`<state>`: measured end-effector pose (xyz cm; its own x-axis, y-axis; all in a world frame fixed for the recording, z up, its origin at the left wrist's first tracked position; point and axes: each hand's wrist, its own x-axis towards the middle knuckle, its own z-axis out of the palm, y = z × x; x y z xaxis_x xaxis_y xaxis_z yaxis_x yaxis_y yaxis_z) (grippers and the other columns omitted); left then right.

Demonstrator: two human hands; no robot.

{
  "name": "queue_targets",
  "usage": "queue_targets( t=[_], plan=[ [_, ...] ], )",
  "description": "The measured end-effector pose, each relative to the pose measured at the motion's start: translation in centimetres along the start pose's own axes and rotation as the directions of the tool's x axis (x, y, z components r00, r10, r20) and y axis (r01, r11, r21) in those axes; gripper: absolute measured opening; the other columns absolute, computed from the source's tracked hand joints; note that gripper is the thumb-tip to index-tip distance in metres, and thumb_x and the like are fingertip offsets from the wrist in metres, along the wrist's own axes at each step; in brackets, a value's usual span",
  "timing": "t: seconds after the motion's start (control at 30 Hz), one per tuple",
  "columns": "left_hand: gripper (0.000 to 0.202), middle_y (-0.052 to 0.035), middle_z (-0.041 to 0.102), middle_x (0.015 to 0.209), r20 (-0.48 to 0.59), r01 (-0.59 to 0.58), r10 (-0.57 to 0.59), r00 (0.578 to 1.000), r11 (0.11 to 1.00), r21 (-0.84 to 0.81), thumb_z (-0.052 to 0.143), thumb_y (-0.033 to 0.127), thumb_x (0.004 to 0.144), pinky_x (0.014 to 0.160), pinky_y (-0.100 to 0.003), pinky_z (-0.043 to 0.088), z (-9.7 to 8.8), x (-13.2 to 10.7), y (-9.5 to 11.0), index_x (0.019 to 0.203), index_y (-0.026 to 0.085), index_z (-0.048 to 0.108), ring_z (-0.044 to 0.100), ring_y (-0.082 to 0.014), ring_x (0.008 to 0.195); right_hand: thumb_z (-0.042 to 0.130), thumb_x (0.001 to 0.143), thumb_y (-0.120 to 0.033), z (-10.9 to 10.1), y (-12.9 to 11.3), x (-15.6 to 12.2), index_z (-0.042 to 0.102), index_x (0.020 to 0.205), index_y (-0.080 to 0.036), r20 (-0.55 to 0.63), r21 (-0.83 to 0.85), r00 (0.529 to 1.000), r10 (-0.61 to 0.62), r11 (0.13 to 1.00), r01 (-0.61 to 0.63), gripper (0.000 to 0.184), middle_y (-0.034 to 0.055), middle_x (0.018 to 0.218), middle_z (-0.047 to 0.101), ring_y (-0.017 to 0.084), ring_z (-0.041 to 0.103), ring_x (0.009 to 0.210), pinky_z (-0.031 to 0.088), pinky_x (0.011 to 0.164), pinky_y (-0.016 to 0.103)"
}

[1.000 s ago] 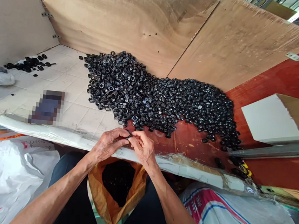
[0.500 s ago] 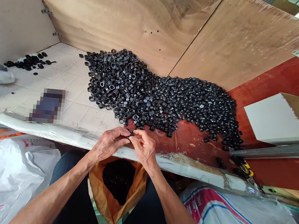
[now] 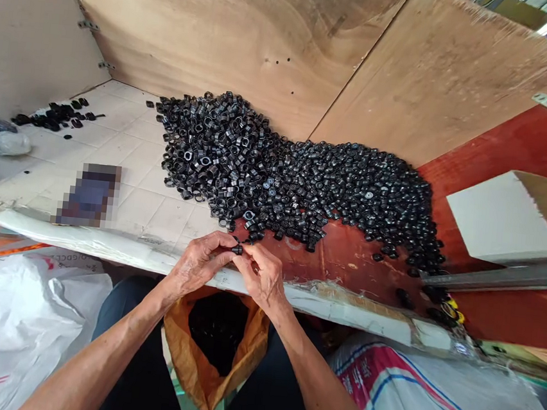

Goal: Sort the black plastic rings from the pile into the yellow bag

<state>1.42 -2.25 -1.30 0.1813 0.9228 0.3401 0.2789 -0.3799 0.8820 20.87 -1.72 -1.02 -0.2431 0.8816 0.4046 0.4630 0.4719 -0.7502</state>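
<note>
My left hand (image 3: pixel 203 259) and my right hand (image 3: pixel 261 269) meet at the table's front edge, fingertips pinched around a small black plastic part (image 3: pixel 237 249). It looks like a short cylinder with a wider rim; my fingers cover some of it. Just beyond lies a heap of black plastic rings (image 3: pixel 212 141), which runs into a heap of smaller black caps (image 3: pixel 366 188) on the right. Below my hands, between my knees, an open brown paper sack (image 3: pixel 254 351) holds a dark mass of black pieces.
A phone-like blurred object (image 3: pixel 90 195) lies on the left of the table. Farther left are loose black pieces (image 3: pixel 57 113) and a wrapped bundle (image 3: pixel 6 139). Plywood boards (image 3: pixel 232 27) wall the back. At right stands a white cardboard box (image 3: pixel 502 217). White sacks (image 3: pixel 16 309) flank my legs.
My fingertips have shifted slightly around the black part, so more of it shows between them. The right fingers have turned a little. The heaps look the same.
</note>
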Motion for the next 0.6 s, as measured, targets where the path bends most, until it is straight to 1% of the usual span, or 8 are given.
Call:
queue_targets(
  t=[0.07, 0.1, 0.2, 0.33, 0.43, 0.47, 0.53, 0.6],
  plan=[
    [0.020, -0.0068, 0.078, 0.112, -0.001, 0.011, -0.011, 1.000, 1.000, 0.007, 0.067, 0.035, 0.102, 0.095, -0.033, 0.060, -0.07, 0.04, 0.24, 0.114, 0.021, 0.073, 0.075, -0.0206, 0.105, 0.060, 0.102, -0.039, -0.12, -0.01, -0.04, 0.058, 0.065, -0.023, -0.007, -0.053, 1.000, -0.012, 0.999, 0.012, 0.041, -0.0010, 0.061, 0.055, 0.016, 0.052, 0.061, 0.047, 0.071, 0.031],
    [0.020, -0.0068, 0.078, 0.112, -0.003, 0.015, -0.015, 1.000, 1.000, 0.011, 0.067, 0.035, 0.102, 0.095, -0.033, 0.060, -0.09, 0.06, 0.33, 0.114, 0.021, 0.073, 0.075, -0.0206, 0.104, 0.062, 0.101, -0.040, -0.20, -0.01, -0.03, 0.055, 0.063, -0.023, -0.024, -0.057, 1.000, -0.010, 0.998, 0.008, 0.042, -0.0013, 0.060, 0.054, 0.016, 0.052, 0.061, 0.047, 0.074, 0.032],
    [0.019, -0.0070, 0.078, 0.111, -0.012, 0.018, -0.017, 1.000, 1.000, 0.016, 0.067, 0.034, 0.101, 0.093, -0.033, 0.060, -0.11, 0.09, 0.39, 0.113, 0.020, 0.073, 0.075, -0.0204, 0.103, 0.066, 0.097, -0.041, -0.52, -0.11, 0.09, 0.063, 0.075, -0.022, -0.031, 0.027, 0.999, 0.020, 0.999, -0.020, 0.029, -0.0001, 0.069, 0.062, 0.017, 0.057, 0.065, 0.048, 0.075, 0.032],
    [0.018, -0.0074, 0.078, 0.111, -0.018, 0.020, -0.020, 1.000, 1.000, 0.003, 0.068, 0.033, 0.101, 0.093, -0.034, 0.060, -0.03, 0.02, 0.10, 0.113, 0.020, 0.072, 0.075, -0.0212, 0.104, 0.063, 0.097, -0.039, -0.86, -0.31, 0.24, 0.062, 0.068, -0.023, -0.014, 0.079, 0.999, 0.052, 0.996, -0.051, 0.034, -0.0009, 0.062, 0.058, 0.016, 0.054, 0.061, 0.047, 0.066, 0.030],
    [0.018, -0.0077, 0.078, 0.114, -0.006, 0.019, -0.019, 1.000, 1.000, -0.020, 0.067, 0.033, 0.101, 0.095, -0.034, 0.060, 0.06, -0.06, -0.07, 0.113, 0.021, 0.072, 0.075, -0.0216, 0.107, 0.066, 0.094, -0.037, -0.79, -0.23, 0.22, 0.072, 0.090, -0.023, -0.012, 0.109, 0.998, 0.067, 0.992, -0.066, 0.016, 0.0016, 0.081, 0.070, 0.017, 0.061, 0.069, 0.050, 0.068, 0.030],
    [0.017, -0.0077, 0.078, 0.114, -0.002, 0.015, -0.016, 1.000, 1.000, -0.025, 0.067, 0.033, 0.102, 0.097, -0.035, 0.060, 0.08, -0.08, -0.09, 0.113, 0.021, 0.072, 0.075, -0.0216, 0.107, 0.067, 0.094, -0.036, -0.73, -0.18, 0.18, 0.073, 0.090, -0.023, -0.006, 0.100, 0.998, 0.066, 0.993, -0.065, 0.015, 0.0016, 0.081, 0.070, 0.017, 0.061, 0.070, 0.051, 0.069, 0.030],
    [0.017, -0.0075, 0.078, 0.114, 0.003, 0.008, -0.008, 1.000, 0.999, -0.033, 0.067, 0.033, 0.102, 0.098, -0.035, 0.060, 0.10, -0.11, -0.07, 0.113, 0.021, 0.072, 0.075, -0.0213, 0.108, 0.066, 0.096, -0.035, -0.62, -0.10, 0.06, 0.069, 0.078, -0.023, -0.021, 0.057, 0.997, 0.079, 0.995, -0.078, 0.023, 0.0003, 0.070, 0.065, 0.017, 0.059, 0.066, 0.051, 0.069, 0.030],
    [0.018, -0.0076, 0.078, 0.113, 0.000, 0.005, -0.005, 1.000, 0.999, -0.045, 0.067, 0.034, 0.101, 0.098, -0.035, 0.060, 0.06, -0.10, -0.05, 0.113, 0.021, 0.072, 0.075, -0.0210, 0.106, 0.065, 0.096, -0.037, -0.59, -0.09, -0.04, 0.069, 0.080, -0.023, -0.044, 0.058, 0.994, 0.097, 0.994, -0.095, 0.022, 0.0000, 0.070, 0.064, 0.017, 0.059, 0.065, 0.051, 0.068, 0.030]
  ],
)
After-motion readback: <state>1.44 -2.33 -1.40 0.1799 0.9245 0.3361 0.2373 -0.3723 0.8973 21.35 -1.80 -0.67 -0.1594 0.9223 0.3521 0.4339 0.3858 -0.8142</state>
